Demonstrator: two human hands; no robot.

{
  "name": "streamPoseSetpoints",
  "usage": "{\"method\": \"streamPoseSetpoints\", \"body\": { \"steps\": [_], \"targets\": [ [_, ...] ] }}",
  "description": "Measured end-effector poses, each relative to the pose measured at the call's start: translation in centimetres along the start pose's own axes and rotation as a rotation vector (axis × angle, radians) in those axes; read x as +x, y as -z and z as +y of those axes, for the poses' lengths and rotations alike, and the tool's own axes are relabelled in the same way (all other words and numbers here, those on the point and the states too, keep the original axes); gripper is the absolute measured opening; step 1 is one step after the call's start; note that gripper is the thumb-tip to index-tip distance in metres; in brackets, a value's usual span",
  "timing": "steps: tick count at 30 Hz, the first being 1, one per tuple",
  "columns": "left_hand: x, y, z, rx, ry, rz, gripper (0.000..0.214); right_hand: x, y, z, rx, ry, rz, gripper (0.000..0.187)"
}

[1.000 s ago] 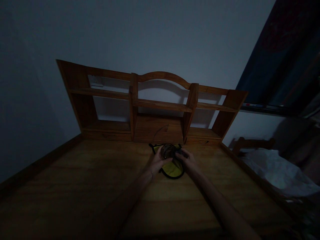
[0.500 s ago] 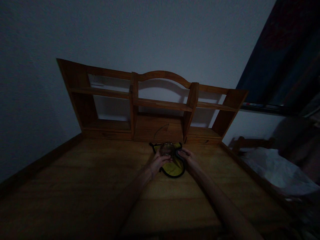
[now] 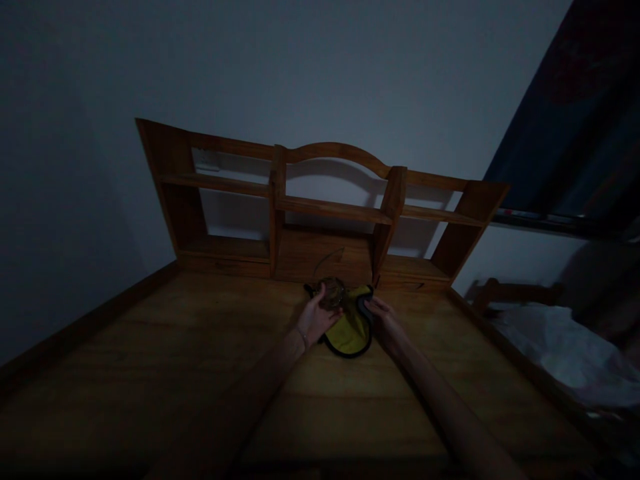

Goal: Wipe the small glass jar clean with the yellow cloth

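Dim scene. Far left: pale, plain wall. In front of it, light-brown wooden desk with a raised darker wooden side edge. White rectangular wall fitting shows through the upper left opening of the brown wooden shelf unit, which runs across the back of the desk: three sections, arched top rail in the middle, low drawer fronts left and right. Thin curved dark line on the middle lower panel.

Left hand: thin band at the wrist, gripping a round, see-through, brownish glass-like bowl, thumb on its near left side, fingers along the lower side. Bowl sits at the back-middle of the desk, over the upper part of a yellow cloth piece with black edging; whether bowl and cloth touch, can't tell. Cloth lies on the desk, rounded end toward the person, right side folded up.

Right hand: fingers bent, fingertips at the cloth's dark right edge; too dark to tell if they pinch it or just touch. Forearm reaches in from the lower right.

Farther right, beyond the desk edge: brown wooden rail, crumpled whitish plastic-looking bag just below it, dark blue curtain-like panel with a reddish patch above.
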State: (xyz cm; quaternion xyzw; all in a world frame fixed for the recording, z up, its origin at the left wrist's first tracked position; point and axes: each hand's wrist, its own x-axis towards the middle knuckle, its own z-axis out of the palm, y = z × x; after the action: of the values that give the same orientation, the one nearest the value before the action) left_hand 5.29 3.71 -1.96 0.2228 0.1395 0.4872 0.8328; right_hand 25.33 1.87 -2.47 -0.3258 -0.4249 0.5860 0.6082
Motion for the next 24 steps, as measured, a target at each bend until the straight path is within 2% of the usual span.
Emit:
{"method": "streamPoseSetpoints", "body": {
  "steps": [3,6,14,19,24],
  "targets": [
    [-0.3,-0.3,0.4,0.01,0.018,-0.008,0.062,0.0,-0.1,0.0,0.004,0.004,0.014,0.027],
    [-0.5,-0.4,0.4,0.017,0.023,0.023,0.069,-0.1,-0.1,0.0,0.009,-0.005,0.006,0.027],
    [-0.4,-0.1,0.5,-0.006,0.0,0.134,0.058,0.0,0.2,0.2,0.016,0.007,-0.01,0.026],
    [-1.1,-0.4,1.0,-0.069,0.038,0.063,0.047,0.1,0.1,0.1,0.011,-0.005,0.001,0.029],
    [-1.4,-0.5,1.1,-0.13,-0.012,0.001,0.034,-0.1,0.0,-0.2,0.006,-0.028,-0.022,0.028]
  ]
}}
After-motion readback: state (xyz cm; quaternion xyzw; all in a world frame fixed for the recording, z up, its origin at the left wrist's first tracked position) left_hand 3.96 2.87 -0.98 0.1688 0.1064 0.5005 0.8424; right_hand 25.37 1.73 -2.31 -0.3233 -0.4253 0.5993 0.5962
